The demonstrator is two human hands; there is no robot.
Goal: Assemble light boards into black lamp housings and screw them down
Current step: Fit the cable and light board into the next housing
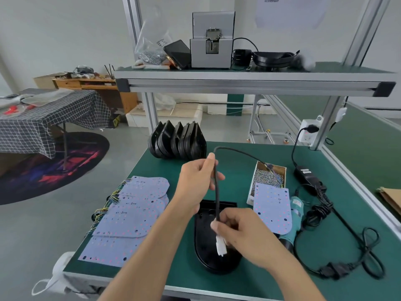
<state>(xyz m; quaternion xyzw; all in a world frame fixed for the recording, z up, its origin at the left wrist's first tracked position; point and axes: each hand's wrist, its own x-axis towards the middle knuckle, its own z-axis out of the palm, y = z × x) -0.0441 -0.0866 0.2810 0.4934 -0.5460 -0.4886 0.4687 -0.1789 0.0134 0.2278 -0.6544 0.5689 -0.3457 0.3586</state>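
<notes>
Holding cable [217, 187] taut over housing [208, 255]: left hand [196, 179] pinching upper cable, right hand [236, 228] pinching near white plug [221, 246], likely threading; board [272, 208] waiting right of housing

Grey floor [43, 224], checked tablecloth [50, 118], white walls [54, 29].

Two bare forearms, left hand [196, 179] and right hand [243, 231]: no sleeves, gloves, rings or watch visible.
</notes>
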